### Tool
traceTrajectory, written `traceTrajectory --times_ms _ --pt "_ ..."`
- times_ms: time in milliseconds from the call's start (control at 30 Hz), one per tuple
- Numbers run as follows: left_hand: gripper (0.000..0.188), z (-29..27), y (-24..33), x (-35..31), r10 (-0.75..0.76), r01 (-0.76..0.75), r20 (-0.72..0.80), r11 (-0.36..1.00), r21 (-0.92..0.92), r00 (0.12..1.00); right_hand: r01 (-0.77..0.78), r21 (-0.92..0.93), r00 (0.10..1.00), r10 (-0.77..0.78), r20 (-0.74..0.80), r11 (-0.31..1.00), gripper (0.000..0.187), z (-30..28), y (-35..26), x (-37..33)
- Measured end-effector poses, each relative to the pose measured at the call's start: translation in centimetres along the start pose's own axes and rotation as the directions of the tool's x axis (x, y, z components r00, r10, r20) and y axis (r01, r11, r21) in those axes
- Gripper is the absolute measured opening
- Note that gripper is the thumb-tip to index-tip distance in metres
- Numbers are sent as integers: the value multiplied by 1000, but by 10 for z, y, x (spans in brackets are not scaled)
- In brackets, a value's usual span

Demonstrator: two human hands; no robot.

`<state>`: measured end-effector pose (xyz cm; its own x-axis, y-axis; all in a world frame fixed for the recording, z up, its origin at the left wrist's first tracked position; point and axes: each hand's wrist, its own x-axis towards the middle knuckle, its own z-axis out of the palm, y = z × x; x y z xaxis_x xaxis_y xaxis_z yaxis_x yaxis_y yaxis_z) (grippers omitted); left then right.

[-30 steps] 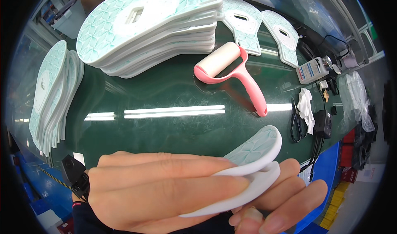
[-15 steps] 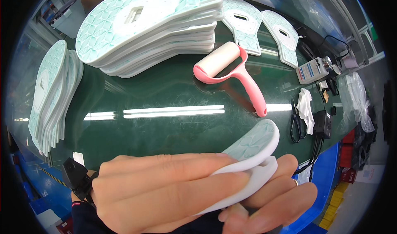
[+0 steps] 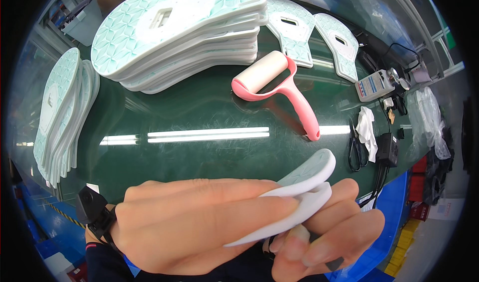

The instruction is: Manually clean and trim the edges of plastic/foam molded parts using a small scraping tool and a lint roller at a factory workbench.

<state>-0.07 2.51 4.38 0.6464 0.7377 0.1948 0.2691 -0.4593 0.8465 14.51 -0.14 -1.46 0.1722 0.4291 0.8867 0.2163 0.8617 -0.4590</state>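
Note:
My left hand (image 3: 199,222) is closed on a curved white panel (image 3: 304,202) with a mint leaf-like pattern on its upper face. The panel shows two white edges parted at the right, and one finger lies along the gap. Below and right of it, my right hand (image 3: 334,232) has its fingers curled and pinched close beneath the panel. Small dark grey bits show between those fingers, too little to name. Most of the panel is hidden behind my left hand.
A pink-handled roller (image 3: 294,92) lies on the green table (image 3: 199,162). Behind it stands a tall stack of mint-and-white panels (image 3: 124,37); more panels (image 3: 57,107) lean at left. Two single panels (image 3: 294,47) lie farther back. Scissors (image 3: 357,150), a cloth (image 3: 366,127) and a bottle (image 3: 374,86) lie right.
The panel has tilted slightly flatter, showing less of its patterned face. My right thumb and fingers have shifted a little, and dark bits now show between them.

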Motion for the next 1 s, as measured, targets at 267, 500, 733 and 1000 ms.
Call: traceTrajectory --times_ms 267,500,733,1000 --pt "25 0 -13 5 93 -98 -86 993 -61 992 -233 518 828 447 -337 823 30 11 -13 3" --pt "23 -8 -7 6 90 -92 -75 995 -25 993 -414 693 660 719 -219 591 44 -18 -39 14" --pt "26 -14 -8 5 84 -82 39 996 -47 996 -386 696 769 627 -120 606 54 -15 -28 5" --pt "26 -10 -4 6 108 -108 6 994 -7 994 -583 596 773 603 197 553 29 -28 -32 12"
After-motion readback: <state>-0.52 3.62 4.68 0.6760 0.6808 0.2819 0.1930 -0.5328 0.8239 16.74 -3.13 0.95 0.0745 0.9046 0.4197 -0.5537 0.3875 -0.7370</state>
